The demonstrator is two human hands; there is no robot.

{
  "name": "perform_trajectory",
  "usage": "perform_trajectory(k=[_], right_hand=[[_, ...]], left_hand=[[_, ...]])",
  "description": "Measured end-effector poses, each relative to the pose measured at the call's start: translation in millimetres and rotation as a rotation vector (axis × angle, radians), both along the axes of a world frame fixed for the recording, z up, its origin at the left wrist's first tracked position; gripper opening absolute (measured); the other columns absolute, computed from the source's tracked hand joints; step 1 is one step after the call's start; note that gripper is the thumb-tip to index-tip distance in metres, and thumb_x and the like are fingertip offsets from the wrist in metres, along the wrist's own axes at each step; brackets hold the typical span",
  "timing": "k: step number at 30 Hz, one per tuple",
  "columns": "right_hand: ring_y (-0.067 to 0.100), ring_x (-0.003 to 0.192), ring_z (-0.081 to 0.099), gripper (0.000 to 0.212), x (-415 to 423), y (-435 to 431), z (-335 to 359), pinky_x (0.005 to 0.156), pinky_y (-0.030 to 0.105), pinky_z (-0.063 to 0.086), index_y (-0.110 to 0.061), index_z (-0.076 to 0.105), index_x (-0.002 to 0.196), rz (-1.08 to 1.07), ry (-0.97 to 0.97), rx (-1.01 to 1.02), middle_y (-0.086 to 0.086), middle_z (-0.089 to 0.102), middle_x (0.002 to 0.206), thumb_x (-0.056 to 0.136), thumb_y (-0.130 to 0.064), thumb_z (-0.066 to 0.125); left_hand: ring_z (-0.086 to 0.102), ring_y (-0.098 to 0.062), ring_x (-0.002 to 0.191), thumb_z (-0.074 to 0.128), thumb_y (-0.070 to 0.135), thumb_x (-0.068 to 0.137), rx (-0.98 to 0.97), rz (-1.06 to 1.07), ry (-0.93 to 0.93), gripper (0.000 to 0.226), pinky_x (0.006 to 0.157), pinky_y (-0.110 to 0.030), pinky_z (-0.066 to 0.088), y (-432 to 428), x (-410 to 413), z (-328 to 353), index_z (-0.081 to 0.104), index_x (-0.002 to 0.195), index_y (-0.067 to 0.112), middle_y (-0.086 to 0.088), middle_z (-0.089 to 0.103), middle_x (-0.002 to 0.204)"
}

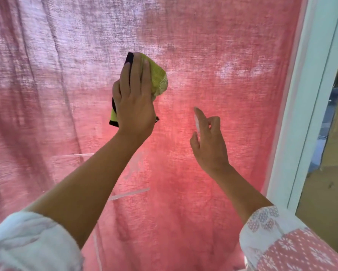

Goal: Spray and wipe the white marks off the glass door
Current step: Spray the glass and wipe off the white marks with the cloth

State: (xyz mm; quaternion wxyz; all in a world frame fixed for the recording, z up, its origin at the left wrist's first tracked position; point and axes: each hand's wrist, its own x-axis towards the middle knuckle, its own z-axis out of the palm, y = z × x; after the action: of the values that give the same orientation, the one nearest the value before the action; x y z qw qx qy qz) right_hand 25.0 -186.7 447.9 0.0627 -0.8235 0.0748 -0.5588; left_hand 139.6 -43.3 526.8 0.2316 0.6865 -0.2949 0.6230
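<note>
My left hand (135,98) holds a bunched yellow-green cloth (159,79) with black trim against the glass door (232,114). Its fingers lie over the cloth, and a strip of the black trim shows between two of them. To the lower right, my right hand (209,141) grips a small clear spray bottle (197,124), mostly hidden by the fingers, with the index finger stretched along its top toward the glass. White marks show on the glass: a smudge (134,165) and a streak (129,193) below my left forearm, a thin line (74,155) at the left, and a haze (234,70) at the upper right.
A pink woven curtain (46,65) hangs behind the whole pane. The white door frame (301,114) runs down the right side. Beyond it lie a brownish floor and other blurred things.
</note>
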Motion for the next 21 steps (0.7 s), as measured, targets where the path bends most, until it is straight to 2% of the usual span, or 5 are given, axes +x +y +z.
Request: perform_trajectory(k=[2,9,14,16,21], right_hand=[[0.015,0.056,0.042,0.061,-0.9,-1.1,-0.4,0.04,0.024,0.04,-0.018,0.032,0.146,0.016,0.0,0.001,0.006,0.037,0.107,0.091,-0.004,0.055],[0.016,0.057,0.042,0.06,-2.4,1.2,-1.8,0.044,0.032,0.046,-0.018,0.033,0.146,0.033,-0.015,0.031,0.005,0.038,0.105,0.091,-0.005,0.053],[0.016,0.059,0.041,0.062,-3.1,10.8,-4.1,0.043,0.027,0.04,-0.013,0.035,0.146,0.045,0.057,0.005,0.005,0.039,0.103,0.089,-0.001,0.056],[0.017,0.06,0.041,0.062,-2.0,12.9,-6.6,0.043,0.028,0.04,-0.013,0.034,0.146,0.039,0.085,-0.006,0.009,0.041,0.104,0.089,-0.001,0.055],[0.018,0.06,0.043,0.063,2.7,16.3,-10.9,0.041,0.03,0.042,-0.012,0.033,0.146,0.02,0.055,-0.014,0.01,0.042,0.103,0.089,-0.001,0.056]], left_hand=[[0.033,-0.031,0.138,0.054,0.017,0.092,0.015,-0.001,-0.037,0.061,0.104,-0.041,0.023,-6.0,-2.4,-4.0,0.031,0.148,0.01,-0.01,0.032,0.154],[0.026,-0.026,0.143,0.056,0.001,0.082,0.468,-0.043,-0.282,0.075,0.106,-0.041,0.029,18.2,10.9,-89.5,0.029,0.15,0.015,-0.005,0.025,0.158],[0.025,-0.025,0.143,0.051,-0.005,0.071,0.702,0.061,-0.355,0.087,0.111,-0.04,0.023,60.8,29.1,-106.2,0.026,0.151,0.014,-0.005,0.024,0.158],[0.03,-0.027,0.141,0.053,-0.006,0.073,0.634,0.063,-0.35,0.083,0.107,-0.04,0.027,67.5,31.4,-90.5,0.03,0.15,0.012,-0.008,0.028,0.156],[0.031,-0.033,0.138,0.053,0.009,0.091,0.23,-0.002,-0.163,0.06,0.102,-0.043,0.027,62.3,27.1,-71.2,0.033,0.147,0.004,-0.015,0.03,0.153]])
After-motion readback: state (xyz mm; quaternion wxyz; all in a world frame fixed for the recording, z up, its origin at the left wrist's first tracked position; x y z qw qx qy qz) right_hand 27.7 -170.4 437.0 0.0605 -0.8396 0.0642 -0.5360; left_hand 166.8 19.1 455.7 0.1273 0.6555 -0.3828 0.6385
